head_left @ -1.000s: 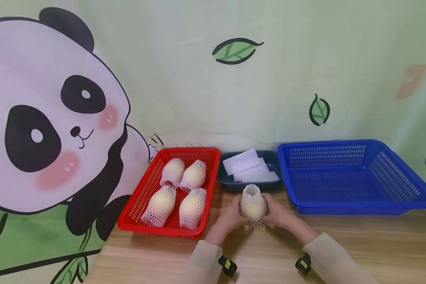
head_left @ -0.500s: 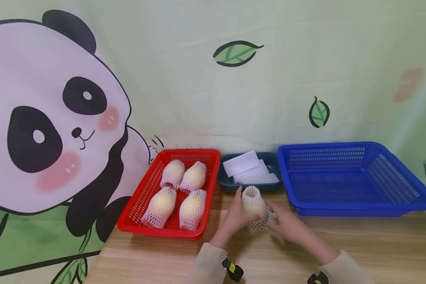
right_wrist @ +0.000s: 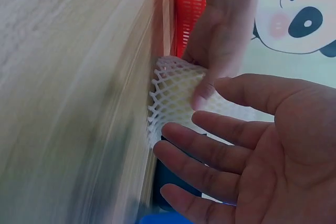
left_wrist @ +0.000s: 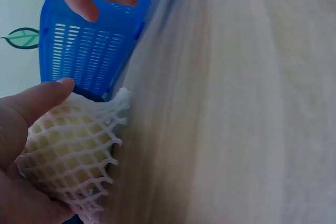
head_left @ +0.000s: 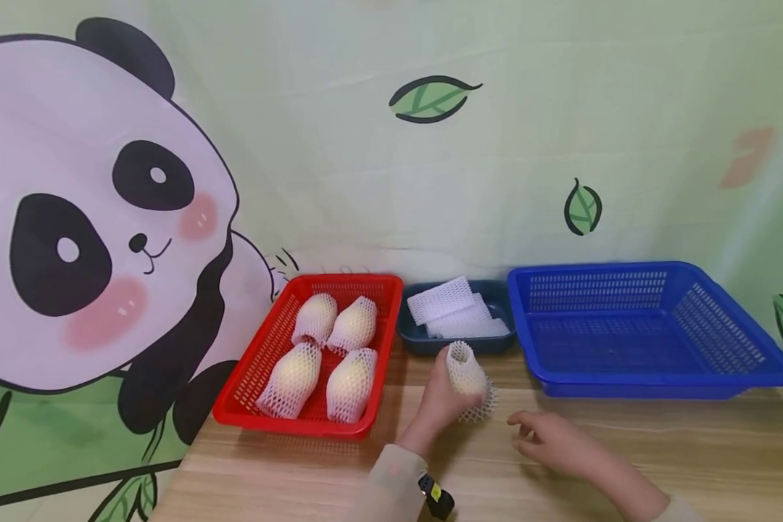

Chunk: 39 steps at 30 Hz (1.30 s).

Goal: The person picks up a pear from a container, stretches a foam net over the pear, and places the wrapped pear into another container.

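My left hand (head_left: 434, 397) grips a pale yellow fruit in a white foam net (head_left: 466, 371), thumb on the near side. The wrapped fruit stands upright and slightly tilted, close over the table, with the net's open end up and its frilled lower edge spread out. The left wrist view shows the netting (left_wrist: 71, 153) bulging round the fruit between thumb and fingers. My right hand (head_left: 553, 439) is apart from it, to its right, holding nothing. In the right wrist view the fingers (right_wrist: 210, 150) are spread and loosely bent.
Left of my hands, a red basket (head_left: 286, 426) holds several net-wrapped fruits (head_left: 351, 384). Behind the held fruit is a dark teal tray (head_left: 424, 344) with folded white foam nets (head_left: 453, 308). A large blue basket (head_left: 600, 344) stands at the right. A printed panda backdrop (head_left: 339, 145) rises behind.
Both hands were on the wrapped fruit; the right hand has let go and moved right. The left hand keeps its grip, and the fruit now leans slightly.
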Each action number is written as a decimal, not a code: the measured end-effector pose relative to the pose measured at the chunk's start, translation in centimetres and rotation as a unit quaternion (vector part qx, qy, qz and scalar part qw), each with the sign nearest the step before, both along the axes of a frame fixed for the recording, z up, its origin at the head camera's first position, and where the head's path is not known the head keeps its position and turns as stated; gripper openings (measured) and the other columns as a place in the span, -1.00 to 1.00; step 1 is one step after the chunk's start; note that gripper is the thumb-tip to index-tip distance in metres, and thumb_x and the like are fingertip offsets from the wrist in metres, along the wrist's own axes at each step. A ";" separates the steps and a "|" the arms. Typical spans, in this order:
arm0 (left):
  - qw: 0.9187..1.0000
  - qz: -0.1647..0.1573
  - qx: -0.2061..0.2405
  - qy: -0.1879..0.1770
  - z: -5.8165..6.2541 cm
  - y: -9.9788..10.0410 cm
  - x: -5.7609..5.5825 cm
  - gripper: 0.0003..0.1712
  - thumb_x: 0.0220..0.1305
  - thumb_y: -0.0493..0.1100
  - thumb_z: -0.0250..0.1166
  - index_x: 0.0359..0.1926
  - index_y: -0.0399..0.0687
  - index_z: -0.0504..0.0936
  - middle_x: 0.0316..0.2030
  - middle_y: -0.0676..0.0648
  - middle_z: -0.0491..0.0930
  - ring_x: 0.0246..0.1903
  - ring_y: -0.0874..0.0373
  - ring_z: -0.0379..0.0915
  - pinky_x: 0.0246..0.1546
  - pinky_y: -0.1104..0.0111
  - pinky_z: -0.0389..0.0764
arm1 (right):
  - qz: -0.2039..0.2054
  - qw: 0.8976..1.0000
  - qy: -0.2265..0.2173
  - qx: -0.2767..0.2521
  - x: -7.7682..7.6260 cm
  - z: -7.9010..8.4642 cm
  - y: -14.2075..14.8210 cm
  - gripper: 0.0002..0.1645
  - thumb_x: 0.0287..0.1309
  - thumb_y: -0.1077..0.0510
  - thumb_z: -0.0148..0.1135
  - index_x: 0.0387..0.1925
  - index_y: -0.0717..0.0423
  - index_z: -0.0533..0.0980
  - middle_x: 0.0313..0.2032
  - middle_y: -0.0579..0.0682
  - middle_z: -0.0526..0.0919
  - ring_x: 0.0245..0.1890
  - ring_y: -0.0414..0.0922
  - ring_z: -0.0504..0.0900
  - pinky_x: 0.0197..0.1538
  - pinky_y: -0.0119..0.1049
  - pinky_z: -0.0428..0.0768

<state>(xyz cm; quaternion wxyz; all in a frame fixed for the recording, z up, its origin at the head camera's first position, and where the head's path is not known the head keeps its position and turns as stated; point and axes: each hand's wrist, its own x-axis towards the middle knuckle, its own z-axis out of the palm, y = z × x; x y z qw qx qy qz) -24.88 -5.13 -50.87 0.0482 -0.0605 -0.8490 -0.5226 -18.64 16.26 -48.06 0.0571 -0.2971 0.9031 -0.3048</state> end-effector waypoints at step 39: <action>0.992 -0.041 -0.107 0.055 16.9 -2.5 2.0 0.12 0.02 -0.18 0.50 0.48 -0.24 0.02 0.16 -0.26 0.49 0.05 -0.08 0.53 0.20 0.03 0.66 | 0.010 0.996 0.083 -0.035 0.0 1.8 -3.0 -0.71 0.28 0.18 0.30 -0.03 0.27 0.63 -0.10 0.14 0.77 -0.16 0.05 0.72 -0.04 -0.11 0.71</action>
